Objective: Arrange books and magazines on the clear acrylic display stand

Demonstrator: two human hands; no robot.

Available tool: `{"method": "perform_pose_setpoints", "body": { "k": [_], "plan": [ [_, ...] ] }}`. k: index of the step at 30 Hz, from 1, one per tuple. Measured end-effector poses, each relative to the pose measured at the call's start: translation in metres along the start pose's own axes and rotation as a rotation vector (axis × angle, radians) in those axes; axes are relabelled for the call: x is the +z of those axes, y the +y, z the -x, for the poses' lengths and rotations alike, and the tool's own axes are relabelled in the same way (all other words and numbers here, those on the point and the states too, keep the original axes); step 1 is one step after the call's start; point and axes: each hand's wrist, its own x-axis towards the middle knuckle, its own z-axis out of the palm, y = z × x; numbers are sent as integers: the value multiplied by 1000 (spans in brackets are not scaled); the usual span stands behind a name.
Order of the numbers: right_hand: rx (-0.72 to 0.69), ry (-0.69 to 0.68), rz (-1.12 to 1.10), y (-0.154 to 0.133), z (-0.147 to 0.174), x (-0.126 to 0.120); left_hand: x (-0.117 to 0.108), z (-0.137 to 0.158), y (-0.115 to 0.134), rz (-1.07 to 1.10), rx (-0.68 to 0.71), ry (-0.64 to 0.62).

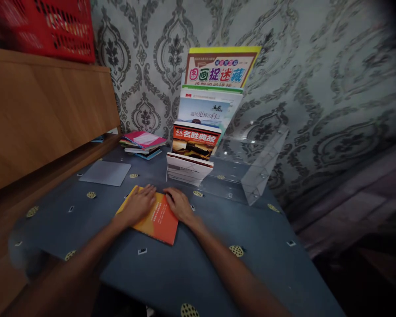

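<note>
An orange and yellow book (165, 224) lies at a slant on the blue tablecloth, small white print on its cover. My left hand (141, 203) rests flat across the upper left of that cover, fingers stretched out. At the book's upper right edge is my right hand (180, 204), its fingers curled in and closed on the edge; their undersides are hidden. Just beyond stands a clear acrylic rack (260, 169), with several books in its left part. A book with a red and dark cover (195, 143) stands in a lower tier, in front of a pale blue one (203, 110).
Left of the rack lies a stack of books and booklets (145, 140), pink on top. A flat grey sheet or folder (105, 172) sits nearer. A wooden cabinet (49, 114) bounds the left side, with a red basket (66, 28) on it. Patterned wall (145, 79) stands behind.
</note>
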Motion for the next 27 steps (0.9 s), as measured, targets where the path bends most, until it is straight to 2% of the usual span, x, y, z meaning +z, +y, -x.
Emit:
{"method": "perform_pose_setpoints", "body": {
  "k": [3, 7, 11, 14, 17, 22, 27],
  "plan": [
    [4, -62, 169, -11, 1, -7, 5, 3, -32, 36, -108, -13],
    [-21, -166, 343, -40, 3, -3, 9, 10, -51, 119, -220, 23],
    [-200, -266, 243, -75, 9, 25, 13, 13, -52, 122, -243, 80],
    [-211, -315, 207, -86, 11, 40, 15, 15, -52, 100, -248, 84],
    [-147, -321, 216, -78, 9, 35, 14, 17, -51, 88, -262, 85],
    [3, -243, 298, -49, 15, 11, 10, 19, -49, 103, -279, 53],
    [26, -177, 326, -37, 35, -1, 14, 18, -50, 106, -272, 71]
  ]
}}
